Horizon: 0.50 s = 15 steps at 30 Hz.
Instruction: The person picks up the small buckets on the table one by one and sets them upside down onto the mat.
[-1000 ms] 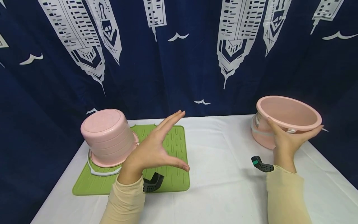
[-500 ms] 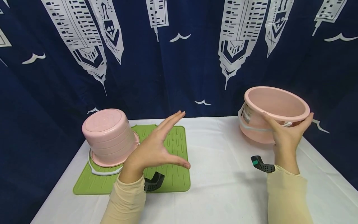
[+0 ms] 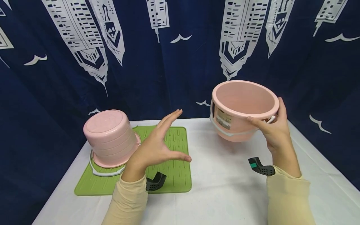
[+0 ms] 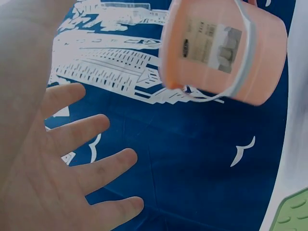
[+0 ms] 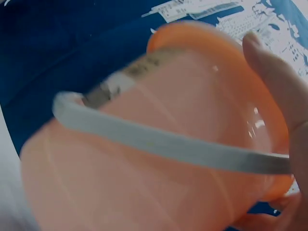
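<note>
My right hand (image 3: 277, 131) grips the rim side of a pink bucket (image 3: 239, 125), thumb on the near side and fingers round the right. The bucket hangs above the table, mouth up and slightly tilted, its pale grey handle (image 3: 230, 134) drooping against the wall below a printed label (image 3: 223, 119). In the left wrist view the same bucket (image 4: 211, 53) appears beyond my spread fingers (image 4: 110, 173). My left hand (image 3: 156, 148) hovers over the green mat with fingers extended and thumb apart, holding nothing. Left of it, a second pink bucket (image 3: 109, 137) stands upside down on the mat.
The green ridged mat (image 3: 177, 175) lies on the left of the white-covered table (image 3: 219, 193). The upturned bucket's grey handle (image 3: 105, 173) rests on the mat in front of it. A dark blue patterned curtain (image 3: 174, 78) hangs behind the table.
My right hand has carried its bucket left and upward from the table's right side, turning its label more toward me. My left hand has stayed nearly still; the upturned bucket has not moved.
</note>
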Tool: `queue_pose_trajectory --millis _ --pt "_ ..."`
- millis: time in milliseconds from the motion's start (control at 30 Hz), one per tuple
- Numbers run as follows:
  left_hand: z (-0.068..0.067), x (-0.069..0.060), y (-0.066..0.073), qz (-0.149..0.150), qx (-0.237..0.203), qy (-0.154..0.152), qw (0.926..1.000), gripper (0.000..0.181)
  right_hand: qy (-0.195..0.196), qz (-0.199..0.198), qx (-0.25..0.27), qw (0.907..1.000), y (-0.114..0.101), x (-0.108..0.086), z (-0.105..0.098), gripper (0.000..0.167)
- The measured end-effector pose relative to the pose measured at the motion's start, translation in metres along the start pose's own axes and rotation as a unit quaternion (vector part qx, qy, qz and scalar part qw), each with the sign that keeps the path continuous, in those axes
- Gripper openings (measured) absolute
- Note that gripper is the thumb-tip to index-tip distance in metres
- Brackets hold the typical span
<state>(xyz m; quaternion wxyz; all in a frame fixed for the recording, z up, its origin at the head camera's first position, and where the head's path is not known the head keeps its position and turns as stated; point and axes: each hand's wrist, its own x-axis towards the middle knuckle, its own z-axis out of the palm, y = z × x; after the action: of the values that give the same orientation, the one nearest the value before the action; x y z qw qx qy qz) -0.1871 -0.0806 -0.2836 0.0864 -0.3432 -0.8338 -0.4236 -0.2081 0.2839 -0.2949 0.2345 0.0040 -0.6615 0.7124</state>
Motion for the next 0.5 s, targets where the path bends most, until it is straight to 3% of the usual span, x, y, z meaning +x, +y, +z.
queue_pose_trajectory --millis 133,267,500 --pt "0.0 0.001 -0.002 -0.001 0.0 0.01 1.0 0.125 -0.073 -0.027 0.024 0.9967 0.0 -0.003 0.006 0.125" --pt "0.0 0.002 -0.005 -0.001 -0.004 0.022 0.9997 0.127 -0.144 -0.049 0.042 0.9875 -0.002 -0.006 0.011 0.124" --pt "0.0 0.002 -0.008 -0.003 -0.017 0.046 0.9988 0.131 -0.224 -0.056 0.059 0.9713 -0.005 -0.012 0.017 0.127"
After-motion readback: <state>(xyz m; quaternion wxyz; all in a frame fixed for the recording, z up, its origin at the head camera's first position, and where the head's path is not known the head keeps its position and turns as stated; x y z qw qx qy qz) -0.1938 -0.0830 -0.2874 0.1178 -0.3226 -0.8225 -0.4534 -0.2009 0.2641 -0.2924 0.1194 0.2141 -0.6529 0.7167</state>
